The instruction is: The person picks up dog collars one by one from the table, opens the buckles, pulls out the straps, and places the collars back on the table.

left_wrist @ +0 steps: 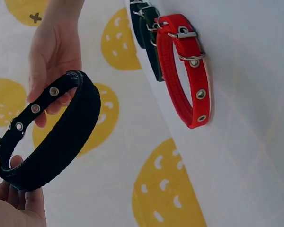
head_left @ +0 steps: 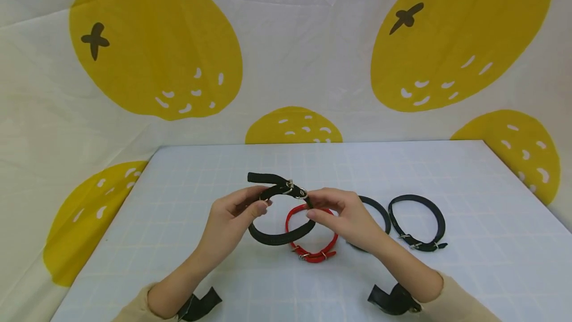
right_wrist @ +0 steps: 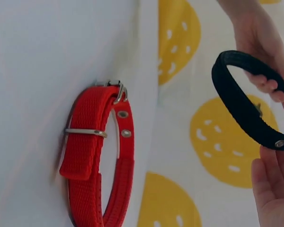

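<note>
Between my two hands a black collar [head_left: 282, 238] is held up above the table, looped through its metal buckle with the strap's tail sticking out to the left. My left hand [head_left: 239, 211] pinches its left side near the tail. At the buckle end, my right hand [head_left: 346, 212] grips the strap between thumb and fingers. Metal eyelets line the strap in the left wrist view, where the padded black band [left_wrist: 61, 142] shows broad and fuzzy. A buckled red collar [head_left: 315, 257] lies on the table behind and below the held one.
Two more black collars lie to the right: one [head_left: 380, 207] partly behind my right hand, another [head_left: 440, 217] farther right with its buckle toward me. The white table [head_left: 201, 173] meets a cloth backdrop [head_left: 308, 63] printed with yellow fruit. Black straps [head_left: 393, 299] hang at my wrists.
</note>
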Demonstrator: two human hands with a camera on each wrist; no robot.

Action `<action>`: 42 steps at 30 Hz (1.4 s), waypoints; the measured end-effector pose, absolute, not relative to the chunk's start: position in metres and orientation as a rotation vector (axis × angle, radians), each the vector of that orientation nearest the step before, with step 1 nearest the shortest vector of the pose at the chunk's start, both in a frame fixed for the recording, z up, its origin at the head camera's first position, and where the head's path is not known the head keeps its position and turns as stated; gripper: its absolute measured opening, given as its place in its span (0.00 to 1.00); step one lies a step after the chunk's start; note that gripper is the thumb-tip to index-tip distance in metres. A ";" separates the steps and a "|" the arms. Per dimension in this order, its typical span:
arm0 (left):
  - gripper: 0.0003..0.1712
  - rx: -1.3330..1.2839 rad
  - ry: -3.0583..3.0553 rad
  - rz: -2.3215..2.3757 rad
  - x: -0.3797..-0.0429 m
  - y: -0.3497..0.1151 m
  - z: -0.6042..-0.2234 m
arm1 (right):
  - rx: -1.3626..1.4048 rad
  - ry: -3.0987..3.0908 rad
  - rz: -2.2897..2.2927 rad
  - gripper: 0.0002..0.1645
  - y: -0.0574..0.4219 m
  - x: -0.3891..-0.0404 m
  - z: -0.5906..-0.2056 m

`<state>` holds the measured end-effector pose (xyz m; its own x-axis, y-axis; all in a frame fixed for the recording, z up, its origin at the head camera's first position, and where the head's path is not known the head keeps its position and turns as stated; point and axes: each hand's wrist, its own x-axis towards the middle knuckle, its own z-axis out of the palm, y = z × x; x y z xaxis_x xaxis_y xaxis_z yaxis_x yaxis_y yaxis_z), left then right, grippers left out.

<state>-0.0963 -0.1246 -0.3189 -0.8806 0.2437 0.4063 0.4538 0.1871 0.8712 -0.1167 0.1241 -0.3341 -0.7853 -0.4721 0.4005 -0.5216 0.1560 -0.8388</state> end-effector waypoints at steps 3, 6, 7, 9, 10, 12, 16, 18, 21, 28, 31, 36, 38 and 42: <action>0.15 -0.683 -2.269 -1.777 -0.097 -0.125 -0.320 | 1.014 -2.332 1.749 0.16 0.122 -0.117 -0.335; 0.15 -0.701 -2.272 -1.755 -0.097 -0.124 -0.320 | 1.006 -2.322 1.775 0.15 0.119 -0.117 -0.335; 0.15 -0.702 -2.276 -1.751 -0.097 -0.124 -0.320 | 1.004 -2.320 1.780 0.14 0.119 -0.117 -0.335; 0.16 -0.702 -2.285 -1.743 -0.098 -0.124 -0.320 | 0.998 -2.318 1.788 0.14 0.118 -0.117 -0.334; 0.16 -0.701 -2.288 -1.741 -0.098 -0.124 -0.320 | 0.995 -2.317 1.786 0.14 0.118 -0.117 -0.334; 0.16 -0.693 -2.297 -1.732 -0.098 -0.124 -0.320 | 0.988 -2.317 1.779 0.14 0.117 -0.118 -0.335; 0.16 -0.698 -2.311 -1.714 -0.099 -0.124 -0.321 | 0.953 -2.327 1.774 0.14 0.116 -0.118 -0.336; 0.16 -0.698 -2.315 -1.703 -0.099 -0.123 -0.321 | 0.911 -2.340 1.795 0.14 0.116 -0.117 -0.336; 0.16 -0.699 -2.309 -1.686 -0.099 -0.123 -0.321 | 0.765 -2.357 1.912 0.15 0.114 -0.116 -0.336; 0.16 -0.677 -2.261 -1.683 -0.098 -0.121 -0.323 | 0.535 -2.177 2.252 0.16 0.110 -0.115 -0.336; 0.16 -0.690 -2.221 -1.652 -0.098 -0.119 -0.324 | 0.568 -2.124 2.295 0.12 0.110 -0.115 -0.336; 0.17 -0.781 -2.165 -1.508 -0.100 -0.117 -0.324 | 0.579 -2.082 2.325 0.11 0.108 -0.113 -0.336; 0.18 -0.826 -2.157 -1.437 -0.101 -0.117 -0.325 | 0.580 -2.070 2.329 0.10 0.108 -0.113 -0.337; 0.19 -0.886 -2.162 -1.355 -0.102 -0.117 -0.328 | 0.594 -2.069 2.288 0.11 0.108 -0.111 -0.339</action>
